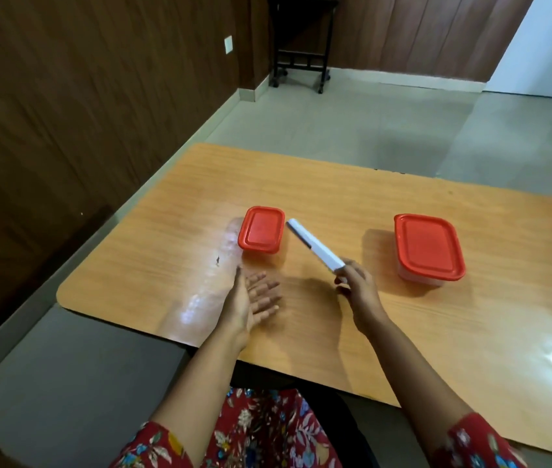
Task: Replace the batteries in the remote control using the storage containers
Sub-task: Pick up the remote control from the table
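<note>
Head view: wooden tabletop (335, 184) filled the middle and lower right of the frame, with dark wood wall panelling (65, 96) along the left.

- Left hand (254, 298), lower centre-left: fingers straight and spread apart, palm turned toward the right, holding nothing. It sat low over the tabletop; couldn't tell whether it touched.
- Small container (261, 229), just above that hand in the frame: red lid on, standing on the tabletop.
- Remote control (315, 246), centre frame: white, long, lying diagonally. Its far end pointed to the upper left and ended just beside the small container's right edge. Couldn't tell whether that far tip rested on the tabletop.
- Right hand (357, 285), right of centre: fingers curled around the remote's near end, gripping it.
- Large container (428, 246), right of centre: red lid on, standing on the tabletop well apart from the small one.

Black wheeled stand (301, 45) at top centre, white door (545, 45) in the upper right. Red floral sleeves (477, 444) along the bottom edge.
</note>
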